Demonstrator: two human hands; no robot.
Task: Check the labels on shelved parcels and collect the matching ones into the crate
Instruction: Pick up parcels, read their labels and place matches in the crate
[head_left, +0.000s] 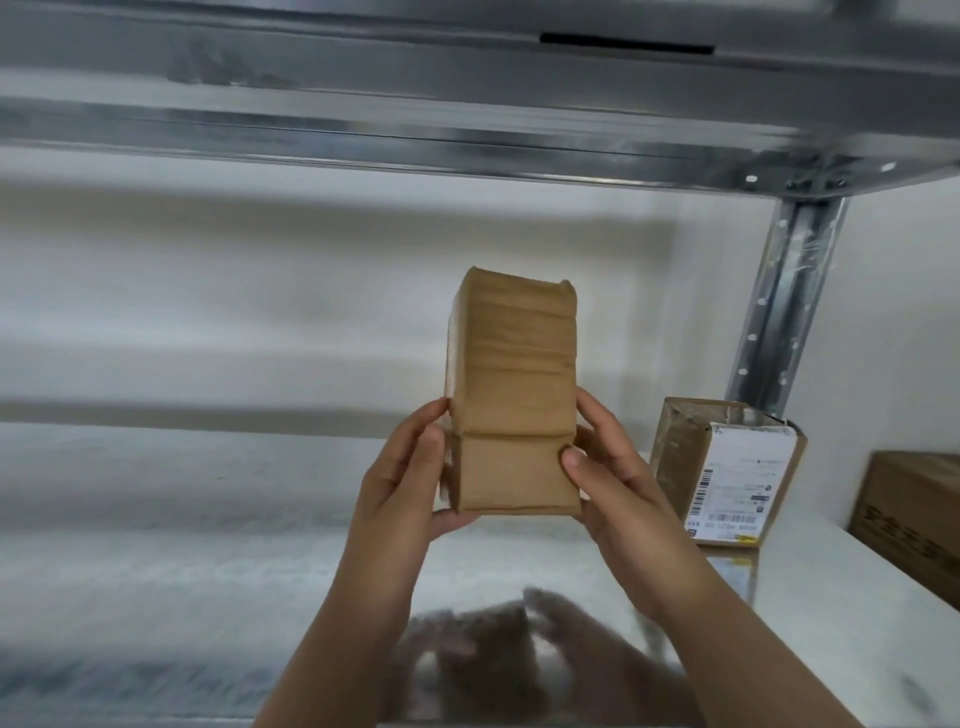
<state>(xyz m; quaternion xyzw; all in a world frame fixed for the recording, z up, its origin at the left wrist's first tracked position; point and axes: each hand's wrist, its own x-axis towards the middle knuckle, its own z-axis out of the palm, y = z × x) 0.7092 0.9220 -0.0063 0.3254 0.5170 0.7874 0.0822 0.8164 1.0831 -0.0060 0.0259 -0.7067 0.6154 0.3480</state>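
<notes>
With fingers (574, 460) of left hand (410, 478) and right hand (613, 483) curled round box (514, 364) bottom only, risk of toppling above fingers onto shelf (156, 519).

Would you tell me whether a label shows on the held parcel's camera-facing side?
No, the held parcel shows only plain brown cardboard on that side.
</notes>
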